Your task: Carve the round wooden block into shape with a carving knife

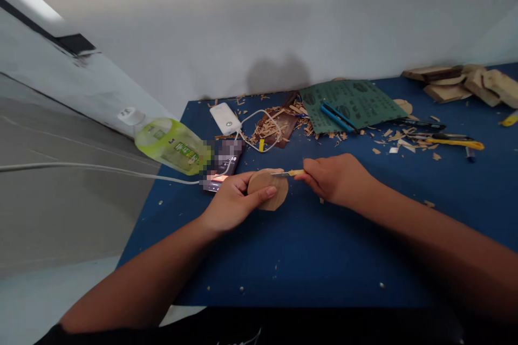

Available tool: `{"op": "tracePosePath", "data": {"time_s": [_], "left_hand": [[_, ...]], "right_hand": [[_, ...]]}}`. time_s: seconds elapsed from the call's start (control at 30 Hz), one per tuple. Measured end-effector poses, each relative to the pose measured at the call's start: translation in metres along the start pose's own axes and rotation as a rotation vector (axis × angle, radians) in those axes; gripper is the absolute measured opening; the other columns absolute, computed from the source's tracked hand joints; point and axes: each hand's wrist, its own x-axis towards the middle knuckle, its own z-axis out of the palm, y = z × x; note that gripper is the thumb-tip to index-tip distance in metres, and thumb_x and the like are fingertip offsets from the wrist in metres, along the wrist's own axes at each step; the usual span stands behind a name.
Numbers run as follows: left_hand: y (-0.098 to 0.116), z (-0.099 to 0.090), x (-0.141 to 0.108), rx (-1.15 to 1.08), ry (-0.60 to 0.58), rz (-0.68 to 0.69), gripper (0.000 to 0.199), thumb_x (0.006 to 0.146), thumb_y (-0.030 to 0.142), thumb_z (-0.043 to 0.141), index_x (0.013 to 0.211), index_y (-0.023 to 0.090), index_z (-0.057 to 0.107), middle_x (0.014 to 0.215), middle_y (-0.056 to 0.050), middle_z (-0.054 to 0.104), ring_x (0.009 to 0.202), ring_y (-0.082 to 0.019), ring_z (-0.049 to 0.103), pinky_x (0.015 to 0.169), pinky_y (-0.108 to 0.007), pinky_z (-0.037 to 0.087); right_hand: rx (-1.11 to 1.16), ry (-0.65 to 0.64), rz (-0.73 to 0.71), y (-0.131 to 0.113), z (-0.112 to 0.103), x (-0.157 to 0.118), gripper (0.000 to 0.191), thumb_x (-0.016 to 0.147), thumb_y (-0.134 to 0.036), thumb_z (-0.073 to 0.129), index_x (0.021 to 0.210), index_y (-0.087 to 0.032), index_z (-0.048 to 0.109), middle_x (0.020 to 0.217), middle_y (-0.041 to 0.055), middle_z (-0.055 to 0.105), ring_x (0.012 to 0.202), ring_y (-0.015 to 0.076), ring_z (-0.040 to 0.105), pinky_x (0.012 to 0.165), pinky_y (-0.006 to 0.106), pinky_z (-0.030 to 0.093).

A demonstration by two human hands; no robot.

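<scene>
A rounded flat piece of light wood is held in my left hand, with the thumb across its face and the fingers behind it. My right hand is closed around the yellowish handle of a small knife. The knife's blade points left and lies at the upper right edge of the wood. Both hands are above the blue table.
Behind my hands are a phone, a white power bank with a cable, wood shavings, and green sandpaper under a blue cutter. A yellow-green bottle stands left; wood blocks and a yellow cutter lie right.
</scene>
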Motion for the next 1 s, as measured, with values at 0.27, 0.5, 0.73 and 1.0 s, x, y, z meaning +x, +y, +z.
{"op": "tracePosePath", "data": {"time_s": [0.27,0.5,0.73,1.0], "left_hand": [[-0.007,0.005,0.01,-0.193,0.002,-0.061,0.053,0.076,0.046,0.094,0.119,0.016,0.08,0.11,-0.011,0.083,0.088,-0.021,0.077,0.081,-0.033,0.063],[-0.009,0.006,0.016,-0.162,0.05,0.003,0.058,0.076,0.045,0.094,0.124,0.017,0.079,0.112,-0.011,0.083,0.091,-0.021,0.078,0.085,-0.034,0.064],[-0.011,0.0,0.01,-0.177,0.086,0.052,0.058,0.076,0.042,0.095,0.126,0.018,0.078,0.112,-0.009,0.082,0.095,-0.023,0.077,0.089,-0.036,0.064],[-0.013,-0.007,0.013,-0.565,-0.06,-0.076,0.052,0.081,0.032,0.089,0.128,0.018,0.072,0.102,-0.008,0.08,0.083,-0.023,0.078,0.068,-0.035,0.069]], "right_hand": [[-0.04,0.01,0.068,0.001,0.001,0.004,0.059,0.114,-0.054,0.02,0.11,-0.02,0.068,0.091,0.0106,0.08,0.071,0.0236,0.07,0.059,0.032,0.023],[-0.018,0.005,0.163,0.02,0.002,0.012,0.055,0.114,-0.053,0.026,0.114,-0.019,0.069,0.093,0.014,0.081,0.074,0.0275,0.074,0.061,0.033,0.034],[0.009,0.062,0.254,0.042,0.008,0.017,0.061,0.113,-0.058,0.019,0.109,-0.02,0.067,0.094,0.0131,0.08,0.077,0.0273,0.073,0.064,0.032,0.036],[0.227,0.241,0.035,0.037,0.039,0.013,0.055,0.112,-0.062,0.025,0.096,-0.022,0.058,0.082,0.0054,0.071,0.068,0.0204,0.062,0.06,0.032,0.026]]}}
